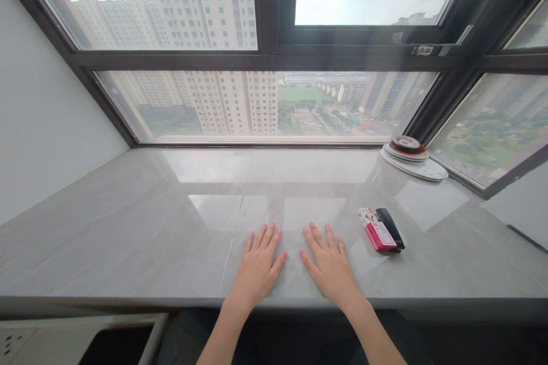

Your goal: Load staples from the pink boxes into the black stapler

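My left hand [258,267] lies palm down on the grey marble-look sill [128,239], fingers spread and nothing under them that I can see. Beside it, a short gap to the right, my right hand [329,265] rests the same way, flat with its fingers apart. Closest to the right hand is a small pink and white box [377,231], lying at a slant. A black flat item [390,229] lies against the box's right side; its kind is unclear. Neither hand touches them.
Several stacked round plates or coasters [409,154] sit in the far right corner by the window frame [265,61]. A white wall [51,97] bounds the left side. Below the front edge at left is a pale unit [38,342] with a dark opening.
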Demonstrator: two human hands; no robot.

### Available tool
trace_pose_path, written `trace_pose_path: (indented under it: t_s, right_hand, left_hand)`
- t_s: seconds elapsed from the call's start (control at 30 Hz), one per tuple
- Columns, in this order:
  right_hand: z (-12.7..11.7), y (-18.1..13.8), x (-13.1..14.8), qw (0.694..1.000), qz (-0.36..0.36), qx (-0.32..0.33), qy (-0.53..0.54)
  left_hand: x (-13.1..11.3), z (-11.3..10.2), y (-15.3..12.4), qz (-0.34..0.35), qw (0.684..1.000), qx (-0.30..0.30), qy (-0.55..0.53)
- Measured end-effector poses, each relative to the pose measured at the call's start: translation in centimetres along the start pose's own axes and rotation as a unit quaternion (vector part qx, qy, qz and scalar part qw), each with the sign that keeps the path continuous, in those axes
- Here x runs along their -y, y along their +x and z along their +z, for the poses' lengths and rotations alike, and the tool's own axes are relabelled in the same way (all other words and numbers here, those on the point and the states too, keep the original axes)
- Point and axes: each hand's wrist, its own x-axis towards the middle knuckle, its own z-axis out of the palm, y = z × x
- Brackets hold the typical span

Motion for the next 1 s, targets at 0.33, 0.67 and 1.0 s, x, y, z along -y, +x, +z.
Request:
trace_pose_path:
  t_s: [0.33, 0.67, 1.0]
  right_hand:
    - [-10.0, 4.3, -11.7, 0.978, 0.088, -0.136, 0.128]
    - [-8.5, 1.8, -21.5, 0.924, 0.249, 0.05, 0.285]
    - [-1.1, 5.0, -0.8, 0.9, 0.157, -0.017, 0.406]
  left_hand:
    - [0.1, 0.0, 0.0, -0.001, 1.0, -0.001, -0.007]
    - [0.0, 0.5, 0.1, -0.009, 1.0, -0.007, -0.012]
    - [-0.3, -2.2, 1.6, -0.105, 0.979, -0.012, -0.172]
